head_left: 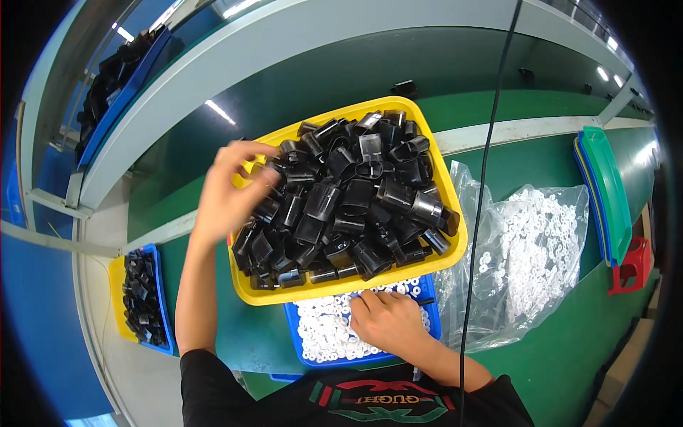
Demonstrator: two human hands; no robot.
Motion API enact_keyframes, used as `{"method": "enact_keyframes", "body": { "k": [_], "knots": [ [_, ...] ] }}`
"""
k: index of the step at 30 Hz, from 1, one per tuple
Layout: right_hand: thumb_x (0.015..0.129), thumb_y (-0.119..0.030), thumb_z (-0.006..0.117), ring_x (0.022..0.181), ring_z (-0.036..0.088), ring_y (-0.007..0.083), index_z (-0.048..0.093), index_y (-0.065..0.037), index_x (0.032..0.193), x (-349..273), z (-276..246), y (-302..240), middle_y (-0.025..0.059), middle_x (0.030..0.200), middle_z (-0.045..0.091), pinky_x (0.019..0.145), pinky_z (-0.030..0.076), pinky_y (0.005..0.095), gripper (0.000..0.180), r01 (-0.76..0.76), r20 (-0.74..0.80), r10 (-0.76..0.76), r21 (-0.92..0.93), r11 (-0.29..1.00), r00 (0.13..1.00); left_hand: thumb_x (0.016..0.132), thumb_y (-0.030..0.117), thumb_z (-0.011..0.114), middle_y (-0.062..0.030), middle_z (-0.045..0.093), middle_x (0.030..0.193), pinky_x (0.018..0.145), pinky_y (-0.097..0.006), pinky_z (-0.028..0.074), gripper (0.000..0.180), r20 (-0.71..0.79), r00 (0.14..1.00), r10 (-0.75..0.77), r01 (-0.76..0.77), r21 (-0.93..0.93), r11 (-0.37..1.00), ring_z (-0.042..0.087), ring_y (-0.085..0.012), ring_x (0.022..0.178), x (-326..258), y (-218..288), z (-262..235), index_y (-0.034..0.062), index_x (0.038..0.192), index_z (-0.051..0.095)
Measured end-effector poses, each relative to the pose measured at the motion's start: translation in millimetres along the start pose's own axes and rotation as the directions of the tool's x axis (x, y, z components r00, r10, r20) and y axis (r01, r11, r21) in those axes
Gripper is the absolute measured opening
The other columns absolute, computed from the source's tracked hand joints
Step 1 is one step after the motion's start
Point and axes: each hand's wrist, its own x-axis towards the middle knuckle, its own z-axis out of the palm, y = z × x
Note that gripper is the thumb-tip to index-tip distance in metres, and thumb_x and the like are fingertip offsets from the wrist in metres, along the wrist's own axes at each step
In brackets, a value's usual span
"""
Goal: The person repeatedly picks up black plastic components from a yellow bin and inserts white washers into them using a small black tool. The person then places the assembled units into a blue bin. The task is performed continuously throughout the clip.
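Reaching into the yellow tray [245,292], the left hand [231,188] has its fingers curled onto the black plastic parts [348,206] at the tray's left edge, though it's blurry so I can't tell if it's actually pinching one. Right hand [388,320] sits in the blue tray [434,320] just below, fingertips pressed down into the little white rings [324,331], can't tell if it's got any. Clear bag [526,249] of more rings lies just right of both trays.

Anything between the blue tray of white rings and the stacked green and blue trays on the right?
Yes, in the head view: a clear plastic bag of small white rings lies on the green table between the blue tray and the stacked trays.
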Motion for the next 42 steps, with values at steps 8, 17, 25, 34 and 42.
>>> {"method": "enact_keyframes", "body": {
  "k": [8,17,25,34,42],
  "knots": [
    [0.064,-0.012,0.071,0.057,0.060,0.0178,0.050,-0.009,0.071,3,-2,-4,0.0045,0.075,0.048,0.051,0.049,0.0306,0.022,0.026,-0.094,-0.010,0.162,0.986,0.996,0.071,0.015,0.081,-0.0108,0.063,0.117,0.091,-0.038,0.047,0.051,0.180,0.950,0.256,-0.293,0.224,0.929,0.057,-0.0313,0.102,-22,53,26,0.0064,0.118,0.063],
    [0.064,-0.008,0.072,0.056,0.060,0.0181,0.058,-0.006,0.081,2,-3,2,0.0045,0.083,0.058,0.050,0.049,0.0311,0.022,0.074,-0.203,-0.029,0.217,0.973,0.979,0.064,0.011,0.082,-0.0070,0.052,0.101,0.075,-0.027,0.048,0.067,0.052,0.998,0.039,-0.019,-0.333,0.943,0.055,-0.0182,0.085,-60,61,12,0.0047,0.127,0.060],
    [0.069,-0.006,0.070,0.057,0.061,0.0173,0.066,-0.004,0.096,7,-7,1,0.0040,0.080,0.060,0.050,0.049,0.0302,0.027,0.122,-0.203,-0.073,0.238,0.963,0.976,0.061,0.018,0.085,-0.0154,0.047,0.115,0.089,-0.030,0.048,0.075,0.229,0.973,0.026,0.230,-0.956,-0.180,0.055,-0.0218,0.105,-138,59,56,0.0029,0.119,0.040],
    [0.070,-0.005,0.078,0.060,0.063,0.0198,0.068,-0.001,0.099,15,-33,-4,0.0056,0.074,0.063,0.051,0.048,0.0308,0.030,0.077,-0.219,-0.002,0.331,0.940,0.976,0.064,0.014,0.086,-0.0157,0.050,0.116,0.084,-0.034,0.050,0.072,0.262,0.958,0.118,0.284,-0.929,-0.238,0.061,-0.0259,0.098,-153,48,79,-0.0059,0.125,0.053],
    [0.065,-0.005,0.087,0.058,0.063,0.0171,0.070,0.000,0.098,12,-84,-8,0.0096,0.079,0.069,0.050,0.045,0.0251,0.037,-0.105,-0.164,0.233,0.559,0.823,0.959,0.074,0.023,0.085,-0.0160,0.049,0.109,0.084,-0.039,0.051,0.068,0.178,0.983,-0.050,0.181,-0.980,0.084,0.063,-0.0303,0.101,-155,65,82,-0.0107,0.124,0.055]
  ]
}}
